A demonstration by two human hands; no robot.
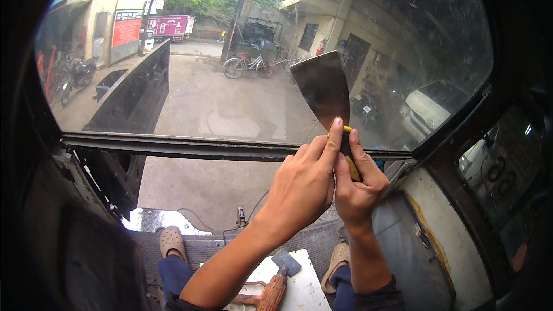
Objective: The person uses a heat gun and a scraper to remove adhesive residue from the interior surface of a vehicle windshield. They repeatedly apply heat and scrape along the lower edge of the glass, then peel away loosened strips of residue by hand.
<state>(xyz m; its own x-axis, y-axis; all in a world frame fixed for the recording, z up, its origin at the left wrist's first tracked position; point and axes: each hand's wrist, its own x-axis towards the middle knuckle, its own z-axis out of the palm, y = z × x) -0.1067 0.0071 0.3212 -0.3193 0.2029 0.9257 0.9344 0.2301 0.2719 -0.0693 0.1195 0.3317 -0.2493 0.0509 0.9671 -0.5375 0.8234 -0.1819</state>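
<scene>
A putty knife with a wide, dark metal blade (324, 86) and a black and yellow handle is raised in front of a large glass pane (230, 103). Whether the blade touches the glass, I cannot tell. My right hand (360, 193) wraps the handle from the right, thumb along its near side. From the left, my left hand (305, 181) closes on the same handle, its index finger stretched up toward the base of the blade. The left palm is hidden. Below my wrists, an orange-handled tool (272, 295) and a grey, flat squarish piece (286, 262) lie on a white board.
A dark frame bar (230, 150) runs under the pane. The white board (308, 276) sits between my feet, which wear beige clogs (171, 241). A dark door panel (141, 92) stands beyond at left. Through the glass show bicycles (247, 66), a motorcycle (75, 78) and a white vehicle (429, 103).
</scene>
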